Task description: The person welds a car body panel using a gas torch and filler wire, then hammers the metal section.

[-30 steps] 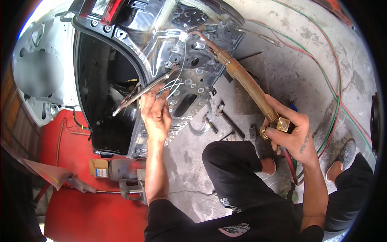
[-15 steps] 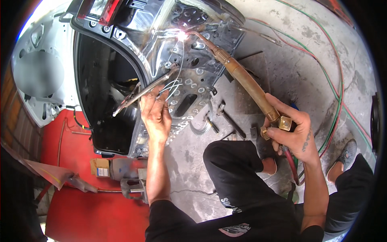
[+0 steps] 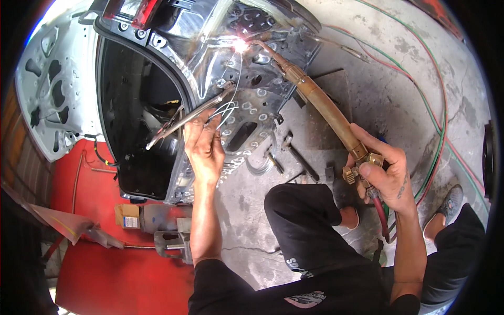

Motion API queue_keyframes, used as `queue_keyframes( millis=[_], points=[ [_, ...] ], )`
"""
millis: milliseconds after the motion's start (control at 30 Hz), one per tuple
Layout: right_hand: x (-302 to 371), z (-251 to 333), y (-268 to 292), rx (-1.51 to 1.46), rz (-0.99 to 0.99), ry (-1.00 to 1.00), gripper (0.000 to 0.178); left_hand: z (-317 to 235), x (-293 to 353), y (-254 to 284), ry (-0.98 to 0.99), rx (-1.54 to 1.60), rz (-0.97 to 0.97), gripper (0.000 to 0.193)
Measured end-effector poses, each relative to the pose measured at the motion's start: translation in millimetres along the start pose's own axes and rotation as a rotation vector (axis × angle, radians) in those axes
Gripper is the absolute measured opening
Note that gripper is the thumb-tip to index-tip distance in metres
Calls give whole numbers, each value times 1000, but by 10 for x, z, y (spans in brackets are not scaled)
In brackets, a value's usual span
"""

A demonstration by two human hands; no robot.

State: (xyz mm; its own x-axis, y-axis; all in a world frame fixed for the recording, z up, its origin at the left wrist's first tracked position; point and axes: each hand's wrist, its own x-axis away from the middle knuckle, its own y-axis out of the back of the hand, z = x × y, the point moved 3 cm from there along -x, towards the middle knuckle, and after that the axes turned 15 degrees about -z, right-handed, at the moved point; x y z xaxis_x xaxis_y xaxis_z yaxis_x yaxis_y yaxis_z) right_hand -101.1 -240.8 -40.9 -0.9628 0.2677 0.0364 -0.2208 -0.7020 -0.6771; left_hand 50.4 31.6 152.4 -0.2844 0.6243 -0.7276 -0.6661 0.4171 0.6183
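My right hand (image 3: 386, 176) is closed around the valve end of a brass gas torch (image 3: 320, 102), its thumb beside the brass knobs. The torch's bent tip points left to a bright glow (image 3: 241, 46) on the bare metal of a car body panel (image 3: 252, 79). My left hand (image 3: 205, 152) pinches a thin filler wire (image 3: 227, 110); its loops stick out by the fingers and one end rises to the glow. Long-handled metal pliers (image 3: 191, 116) slant across just above that hand, their far end at the panel. Whether my fingers also touch them, I cannot tell.
Red and green hoses (image 3: 438, 126) curve over the concrete floor at right. A hammer (image 3: 302, 157) and a wire coil (image 3: 260, 163) lie below the panel. At left are a pale door shell (image 3: 52, 84), a red panel (image 3: 115, 278), a small box (image 3: 127, 216) and a metal clamp (image 3: 170, 244).
The glow stays at nearly the same spot on the panel. My right thumb and the torch's valve end have shifted slightly. My left hand has hardly moved.
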Motion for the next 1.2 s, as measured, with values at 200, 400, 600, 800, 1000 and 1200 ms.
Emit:
queue_keyframes(
  millis=[200,400,600,800,1000,1200],
  points=[
    [-11,1,-2,-6,4,-16,59,9,5,-6,16,8,-2,32],
    [-15,3,-12,-25,2,-24,58,11,2,-12,22,13,-12,31],
    [-15,3,-7,-6,4,-22,58,12,6,-11,13,21,-17,30],
    [-1,22,-16,1,0,-44,59,-1,13,-23,5,34,-23,31],
    [-1,17,-11,-3,4,-28,59,9,3,-33,19,33,-26,31],
    [1,26,-13,5,7,-19,59,14,4,-38,24,31,-28,30]
  ],
)
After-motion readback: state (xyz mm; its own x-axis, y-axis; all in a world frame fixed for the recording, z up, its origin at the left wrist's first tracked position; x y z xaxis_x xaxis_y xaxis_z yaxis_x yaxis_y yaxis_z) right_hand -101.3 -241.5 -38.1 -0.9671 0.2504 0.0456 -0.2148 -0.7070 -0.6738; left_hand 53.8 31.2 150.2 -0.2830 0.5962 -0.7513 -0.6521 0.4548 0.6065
